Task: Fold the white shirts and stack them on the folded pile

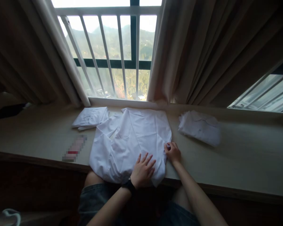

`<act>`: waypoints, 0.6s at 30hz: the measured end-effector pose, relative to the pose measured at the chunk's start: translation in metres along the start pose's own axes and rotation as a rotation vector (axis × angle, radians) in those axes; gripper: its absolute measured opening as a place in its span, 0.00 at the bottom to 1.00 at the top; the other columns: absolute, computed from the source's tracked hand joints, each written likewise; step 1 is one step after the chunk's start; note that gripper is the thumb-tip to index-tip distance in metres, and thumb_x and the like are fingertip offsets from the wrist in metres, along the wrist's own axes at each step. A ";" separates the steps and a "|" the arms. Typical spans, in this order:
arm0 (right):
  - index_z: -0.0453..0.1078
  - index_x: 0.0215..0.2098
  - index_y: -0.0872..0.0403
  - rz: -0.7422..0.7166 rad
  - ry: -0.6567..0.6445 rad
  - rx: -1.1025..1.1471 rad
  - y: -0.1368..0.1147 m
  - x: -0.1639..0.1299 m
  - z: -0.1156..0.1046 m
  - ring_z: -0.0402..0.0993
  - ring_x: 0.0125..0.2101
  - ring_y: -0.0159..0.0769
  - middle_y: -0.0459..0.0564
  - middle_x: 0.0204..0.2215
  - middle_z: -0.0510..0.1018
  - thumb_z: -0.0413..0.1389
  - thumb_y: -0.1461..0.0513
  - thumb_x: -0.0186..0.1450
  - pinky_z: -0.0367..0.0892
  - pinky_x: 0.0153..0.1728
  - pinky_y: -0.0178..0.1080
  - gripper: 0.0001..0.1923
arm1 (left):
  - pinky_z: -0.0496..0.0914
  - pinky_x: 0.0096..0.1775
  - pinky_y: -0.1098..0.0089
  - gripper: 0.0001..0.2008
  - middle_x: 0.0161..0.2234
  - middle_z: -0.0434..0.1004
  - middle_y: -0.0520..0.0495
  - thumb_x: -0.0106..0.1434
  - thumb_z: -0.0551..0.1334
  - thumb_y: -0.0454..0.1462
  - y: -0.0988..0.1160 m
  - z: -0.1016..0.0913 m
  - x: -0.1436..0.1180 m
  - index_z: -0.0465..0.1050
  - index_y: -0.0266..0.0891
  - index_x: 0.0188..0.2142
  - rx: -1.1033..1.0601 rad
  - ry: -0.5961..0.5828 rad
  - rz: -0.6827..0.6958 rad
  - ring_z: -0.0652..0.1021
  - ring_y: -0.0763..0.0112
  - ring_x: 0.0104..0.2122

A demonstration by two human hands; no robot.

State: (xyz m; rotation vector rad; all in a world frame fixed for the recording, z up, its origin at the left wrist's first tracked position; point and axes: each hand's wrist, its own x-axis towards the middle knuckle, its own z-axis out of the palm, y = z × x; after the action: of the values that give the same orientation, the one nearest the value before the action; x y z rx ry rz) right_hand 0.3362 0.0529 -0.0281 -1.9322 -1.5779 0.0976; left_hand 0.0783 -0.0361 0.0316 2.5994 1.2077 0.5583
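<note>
A white shirt (129,135) lies spread on the window ledge, its left part wrinkled and its lower edge hanging slightly over the front. My left hand (142,171), with a dark watch on the wrist, rests flat on the shirt's lower right part, fingers spread. At the shirt's right edge, my right hand (173,152) has its fingers curled in a pinch on the fabric. Two folded white garments flank the shirt: one folded garment (90,117) at its upper left, another looser bundle (200,127) to the right.
The pale ledge (245,150) runs under the window, with a front edge just above my knees. A pixelated flat item (74,149) lies left of the shirt. Beige curtains (198,50) hang on both sides of the barred window (113,47).
</note>
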 end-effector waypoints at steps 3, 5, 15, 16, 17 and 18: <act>0.74 0.45 0.54 -0.015 0.005 -0.022 -0.001 -0.003 -0.004 0.72 0.41 0.40 0.54 0.44 0.74 0.51 0.51 0.67 0.65 0.44 0.38 0.19 | 0.57 0.65 0.48 0.21 0.63 0.69 0.43 0.69 0.54 0.39 -0.046 -0.041 -0.043 0.69 0.43 0.60 0.009 0.253 -0.274 0.64 0.55 0.66; 0.72 0.50 0.56 -0.042 0.074 -0.037 -0.007 -0.008 -0.009 0.70 0.46 0.44 0.58 0.47 0.73 0.51 0.51 0.67 0.65 0.47 0.41 0.22 | 0.64 0.61 0.52 0.19 0.55 0.76 0.37 0.66 0.56 0.38 -0.084 -0.075 -0.081 0.74 0.39 0.54 0.030 0.468 -0.540 0.72 0.53 0.59; 0.61 0.68 0.45 -0.438 -0.206 -0.231 -0.137 -0.086 -0.005 0.40 0.71 0.49 0.49 0.71 0.52 0.44 0.54 0.72 0.40 0.67 0.53 0.26 | 0.75 0.37 0.64 0.07 0.35 0.82 0.40 0.57 0.62 0.38 -0.159 -0.121 -0.182 0.71 0.40 0.37 -0.480 0.567 -1.259 0.82 0.58 0.35; 0.58 0.69 0.42 -0.425 -0.261 -0.263 -0.143 -0.091 0.000 0.36 0.71 0.50 0.47 0.72 0.48 0.44 0.52 0.73 0.37 0.68 0.56 0.27 | 0.75 0.37 0.64 0.07 0.35 0.82 0.40 0.57 0.63 0.38 -0.159 -0.118 -0.181 0.70 0.41 0.36 -0.505 0.560 -1.266 0.82 0.58 0.35; 0.55 0.70 0.40 -0.398 -0.315 -0.290 -0.146 -0.095 0.005 0.34 0.72 0.51 0.46 0.73 0.46 0.43 0.51 0.73 0.35 0.67 0.58 0.28 | 0.74 0.37 0.64 0.08 0.34 0.82 0.41 0.56 0.63 0.38 -0.159 -0.116 -0.179 0.70 0.41 0.35 -0.524 0.557 -1.275 0.83 0.57 0.35; 0.53 0.71 0.40 -0.368 -0.368 -0.311 -0.147 -0.098 0.010 0.33 0.72 0.52 0.46 0.73 0.45 0.41 0.49 0.73 0.34 0.67 0.60 0.29 | 0.74 0.38 0.64 0.08 0.34 0.81 0.41 0.55 0.64 0.38 -0.160 -0.115 -0.176 0.70 0.41 0.35 -0.539 0.558 -1.287 0.82 0.57 0.37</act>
State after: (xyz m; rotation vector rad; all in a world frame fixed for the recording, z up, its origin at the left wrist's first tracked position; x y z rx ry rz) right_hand 0.1788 -0.0194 0.0069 -1.8859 -2.2875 0.0574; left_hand -0.1844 -0.0652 0.0360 0.8769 2.1166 1.0574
